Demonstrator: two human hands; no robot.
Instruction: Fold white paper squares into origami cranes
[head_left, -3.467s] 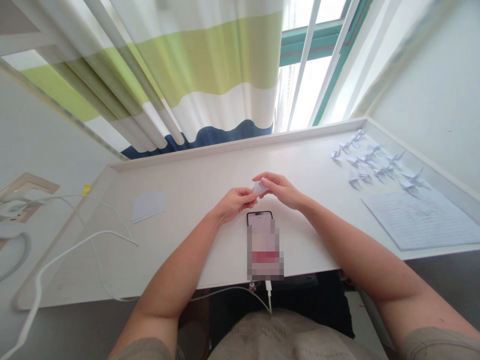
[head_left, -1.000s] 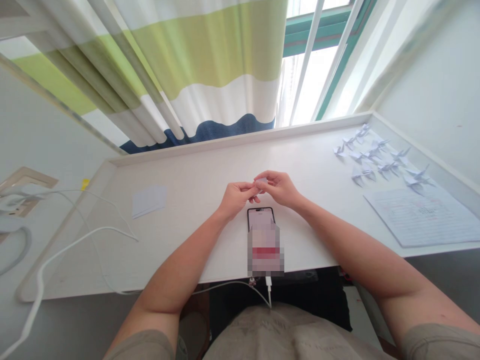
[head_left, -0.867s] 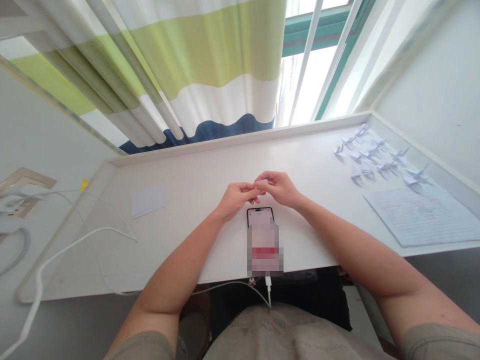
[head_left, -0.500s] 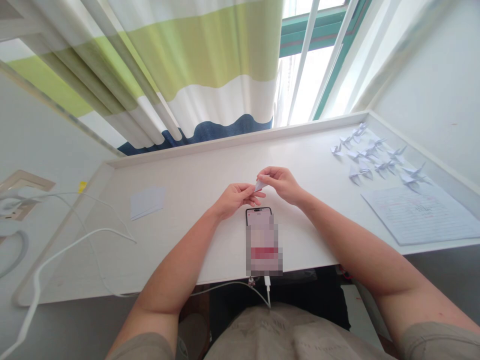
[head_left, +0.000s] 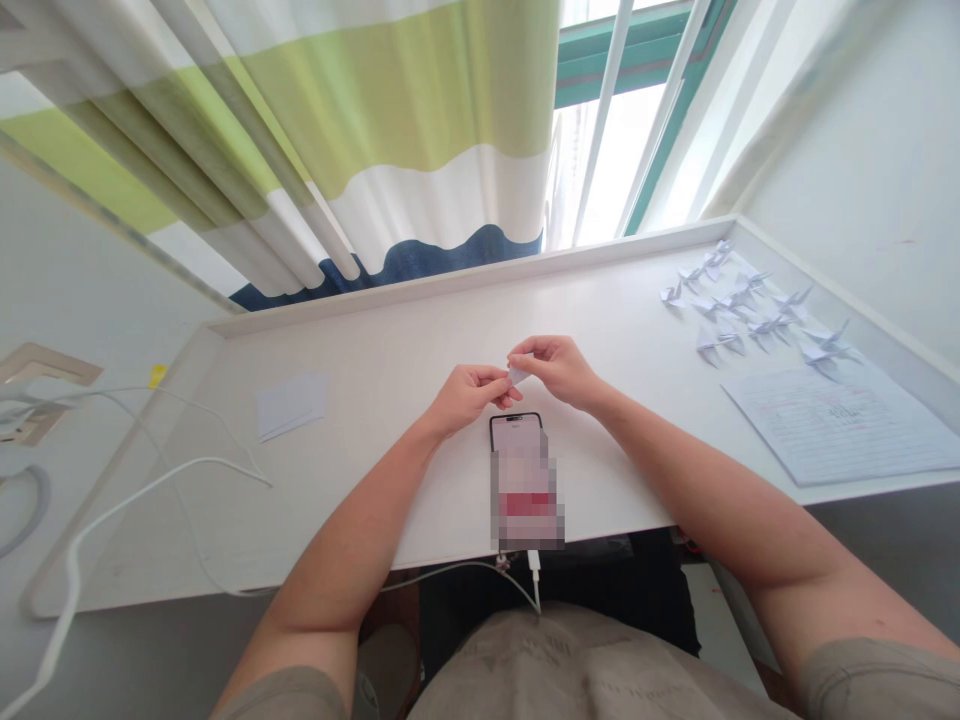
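Between my two hands, above the middle of the white desk [head_left: 390, 350], is a small folded piece of white paper [head_left: 517, 376]. My left hand [head_left: 474, 394] pinches its lower left side between thumb and fingers. From the right, my right hand [head_left: 553, 366] grips its upper edge with thumb and forefinger. Fingers cover most of the paper, so its exact shape is hidden. Just below the hands lies a phone [head_left: 516, 436] with its screen lit and partly blurred out. Several folded paper cranes [head_left: 750, 300] stand at the far right of the desk.
Loose white paper sheets [head_left: 292, 404] lie on the left. A stack of lined, written paper [head_left: 847, 425] rests at the right edge. A white cable [head_left: 150, 500] loops over the left side, and a charging plug [head_left: 534, 562] joins the phone. Behind hangs a striped curtain [head_left: 420, 110].
My right hand's fingertips have come slightly down and left, closer to my left hand, and less of the paper's pointed shape shows. The whole view has shifted a little.
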